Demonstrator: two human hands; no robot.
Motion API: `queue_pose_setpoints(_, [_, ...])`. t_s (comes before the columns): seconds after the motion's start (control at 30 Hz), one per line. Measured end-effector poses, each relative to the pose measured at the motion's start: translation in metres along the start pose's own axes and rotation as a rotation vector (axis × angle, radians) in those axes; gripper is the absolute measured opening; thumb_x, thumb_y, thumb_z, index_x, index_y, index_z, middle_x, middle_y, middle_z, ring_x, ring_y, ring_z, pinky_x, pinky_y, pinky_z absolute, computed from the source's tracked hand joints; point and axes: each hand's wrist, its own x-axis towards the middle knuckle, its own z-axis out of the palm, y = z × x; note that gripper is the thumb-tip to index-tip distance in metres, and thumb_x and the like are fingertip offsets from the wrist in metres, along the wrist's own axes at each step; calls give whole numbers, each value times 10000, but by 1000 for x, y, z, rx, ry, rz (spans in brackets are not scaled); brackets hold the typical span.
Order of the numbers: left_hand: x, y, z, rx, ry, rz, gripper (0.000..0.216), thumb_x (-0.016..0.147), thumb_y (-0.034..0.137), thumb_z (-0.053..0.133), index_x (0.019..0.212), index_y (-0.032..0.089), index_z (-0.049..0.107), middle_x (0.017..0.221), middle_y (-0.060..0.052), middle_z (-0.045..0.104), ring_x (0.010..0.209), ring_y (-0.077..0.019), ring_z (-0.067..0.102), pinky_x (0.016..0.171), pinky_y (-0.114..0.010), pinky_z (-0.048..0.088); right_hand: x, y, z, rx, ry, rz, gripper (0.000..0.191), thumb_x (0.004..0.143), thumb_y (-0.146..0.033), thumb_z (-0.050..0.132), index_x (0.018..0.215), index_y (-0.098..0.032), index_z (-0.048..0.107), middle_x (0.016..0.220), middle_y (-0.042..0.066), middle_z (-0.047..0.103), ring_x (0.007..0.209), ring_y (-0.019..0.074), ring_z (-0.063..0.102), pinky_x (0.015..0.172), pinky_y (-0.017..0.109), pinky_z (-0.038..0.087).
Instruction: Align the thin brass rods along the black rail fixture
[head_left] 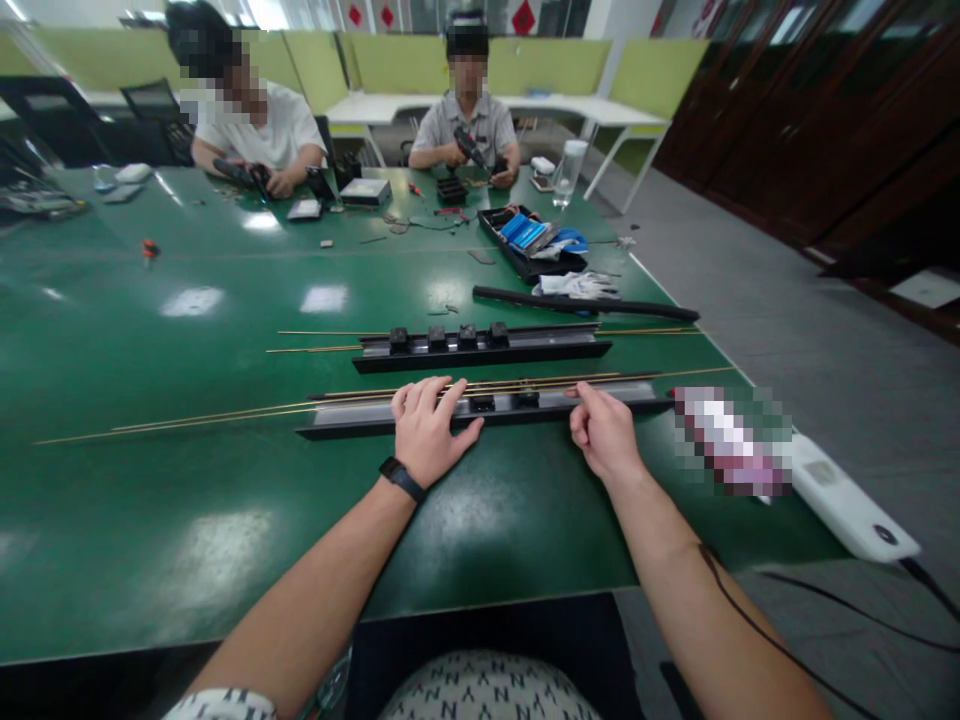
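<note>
A long black channel with a pale strip [352, 411] lies across the table in front of me. Thin brass-coloured rods [217, 417] run along it and stick out past both ends. My left hand [430, 432], with a black wristband, rests palm down over its left-middle part, fingers spread across the rods and the thumb apart. Between my hands sit small black blocks [527, 397] in the channel, partly behind the rods. At its right part is my right hand [602, 432], fingers curled and forefinger at the rods; whether it pinches one is hidden.
Behind lies a similar channel [480, 354] with several black blocks and rods. Farther back are a black bar [585, 303], gloves [577, 286] and a black tray [532, 268]. A power strip [847, 500] is at right. Two people work across the table, one with a drill [470, 147].
</note>
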Motion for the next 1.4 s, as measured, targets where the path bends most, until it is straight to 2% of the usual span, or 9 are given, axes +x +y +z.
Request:
queue_pose_setpoints(0.37, [1,2,-1,-6,2,-1,515,872,475,694,1332,249,641,1304,-117,666,1246,-305,564,1141,-500,304,-3,0,1,-176,-6,3,464,885,-579,636,851,-122,709,415,-2,553,281,72,344,295,179,195])
queue_pose_setpoints(0.67, [-6,6,-8,20,-19,6,510,881,486,684,1328,247,639,1290,-114,664,1228,-307,559,1111,-496,310,-7,-7,2,-263,-25,28,496,917,-576,582,826,-108,716,388,8,537,264,77,343,289,175,182])
queue_pose_setpoints(1.1, [-28,25,-30,-5,-49,-1,484,867,486,714,1287,254,657,1276,-103,676,1222,-296,574,1118,-495,309,-53,-8,-19,-301,-25,48,552,892,-636,580,817,-111,734,377,23,545,262,87,352,289,190,190])
queue_pose_setpoints(1.4, [-47,39,-41,-2,-53,-14,463,891,498,689,1287,261,656,1279,-102,679,1221,-297,582,1131,-509,302,-69,-3,-34,-301,-50,41,564,898,-646,573,818,-110,729,383,27,551,270,90,360,308,200,213])
